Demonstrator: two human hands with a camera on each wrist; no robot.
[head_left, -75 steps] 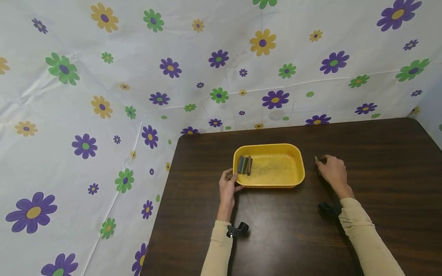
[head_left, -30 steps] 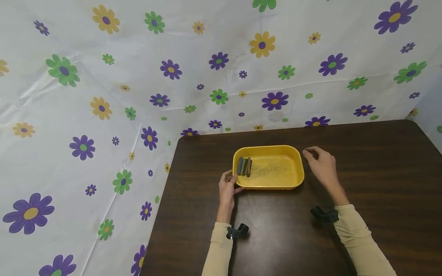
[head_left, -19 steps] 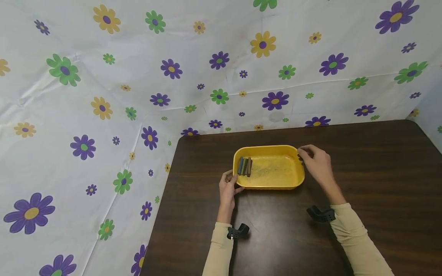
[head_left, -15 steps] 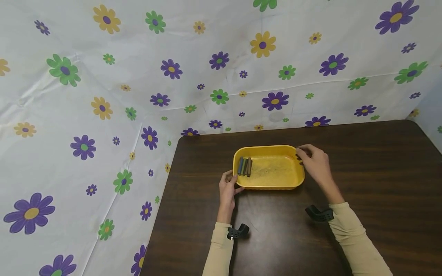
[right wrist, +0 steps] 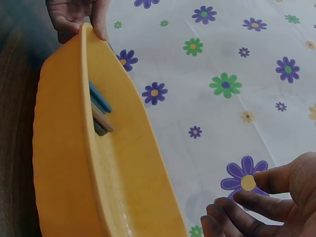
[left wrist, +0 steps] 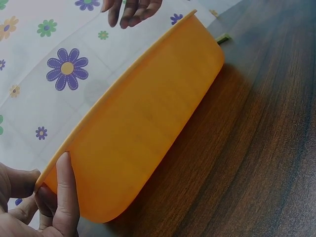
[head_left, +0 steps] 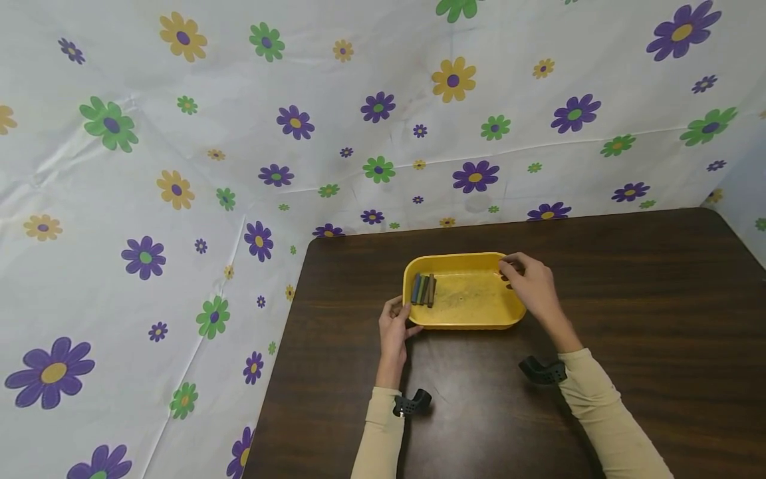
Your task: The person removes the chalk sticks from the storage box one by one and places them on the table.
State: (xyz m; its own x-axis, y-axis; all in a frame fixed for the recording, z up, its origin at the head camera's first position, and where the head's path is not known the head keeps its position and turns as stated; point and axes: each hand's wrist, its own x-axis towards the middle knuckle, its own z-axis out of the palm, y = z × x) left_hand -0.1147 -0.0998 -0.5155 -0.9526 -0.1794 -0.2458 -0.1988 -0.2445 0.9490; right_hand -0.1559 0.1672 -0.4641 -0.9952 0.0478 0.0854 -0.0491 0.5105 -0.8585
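A shallow yellow plastic tray [head_left: 461, 324] sits on the table with several short coloured sticks [head_left: 423, 290], like chalk or pastels, side by side at its left end. My left hand [head_left: 393, 336] pinches the tray's near left corner, thumb over the rim and fingers against the outer wall. Above the tray's right end hovers my right hand [head_left: 531, 285]; in the right wrist view its fingers are loosely bent, thumb apart, with nothing between them. A yellow-green stick [left wrist: 223, 38] lies on the table beyond the tray's far end in the left wrist view, hidden in the head view.
The dark wooden table [head_left: 467, 406] meets a white flowered cloth [head_left: 335, 86] at its back and left. A dark wrist camera [head_left: 413, 402] is strapped to the left sleeve, and another wrist camera [head_left: 543, 370] to the right.
My right hand has left the yellow-green stick right of the tray and moved left, over the tray's right end. My left hand and the tray have stayed put.
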